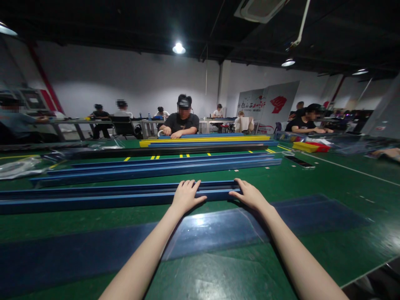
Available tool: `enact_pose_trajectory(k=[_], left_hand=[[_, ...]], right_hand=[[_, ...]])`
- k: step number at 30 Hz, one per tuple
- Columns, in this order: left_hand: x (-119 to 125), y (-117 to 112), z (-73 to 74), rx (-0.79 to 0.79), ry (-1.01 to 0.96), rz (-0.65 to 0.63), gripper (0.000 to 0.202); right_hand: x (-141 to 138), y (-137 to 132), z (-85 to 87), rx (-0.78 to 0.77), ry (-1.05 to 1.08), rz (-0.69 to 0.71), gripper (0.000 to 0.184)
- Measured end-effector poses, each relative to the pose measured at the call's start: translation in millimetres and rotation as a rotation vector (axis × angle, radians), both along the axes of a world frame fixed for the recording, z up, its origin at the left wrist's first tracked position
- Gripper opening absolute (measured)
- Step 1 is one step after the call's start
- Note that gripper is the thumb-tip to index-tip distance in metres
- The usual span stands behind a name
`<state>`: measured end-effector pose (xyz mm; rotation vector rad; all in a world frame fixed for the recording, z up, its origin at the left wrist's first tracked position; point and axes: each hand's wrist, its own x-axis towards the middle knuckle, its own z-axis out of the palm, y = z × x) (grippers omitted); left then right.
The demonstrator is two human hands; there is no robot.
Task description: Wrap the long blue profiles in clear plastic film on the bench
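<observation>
A long blue channel-shaped profile (106, 201) lies across the green table, running out of view at the left. My left hand (186, 197) grips it near its right end, with the fingers over the far edge and the thumb along the near side. Around that right end my right hand (251, 196) is closed, thumb in front and fingers behind. In front of the profile, under my forearms, a long clear plastic sleeve (215, 233) is spread flat. Just beyond are more blue profiles (175, 170), parallel to the one in my hands.
Farther back lie a black profile (175, 151) and a yellow profile (212, 140). A co-worker (183, 118) sits opposite, hands near a roll of tape. A phone (299, 161) and a yellow tray (305, 147) rest at the right. Crumpled clear plastic (18, 166) is at the left.
</observation>
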<state>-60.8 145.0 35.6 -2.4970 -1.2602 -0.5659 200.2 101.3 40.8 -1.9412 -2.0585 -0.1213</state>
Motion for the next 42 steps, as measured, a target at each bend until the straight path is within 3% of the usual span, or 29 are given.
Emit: enact_pose_trajectory(k=[13, 30, 42], left_hand=[[0, -1, 2.5, -0.066, -0.026, -0.014, 0.061], [-3, -1, 3.1, -0.041, -0.002, -0.017, 0.062], [-5, 1, 8.4, -0.061, 0.005, -0.04, 0.062]], right_hand=[[0, -2, 2.7, -0.031, 0.047, -0.014, 0.064], [-1, -1, 2.8, -0.036, 0.019, -0.011, 0.066], [-4, -8, 13.3, 0.011, -0.227, -0.064, 0.065]])
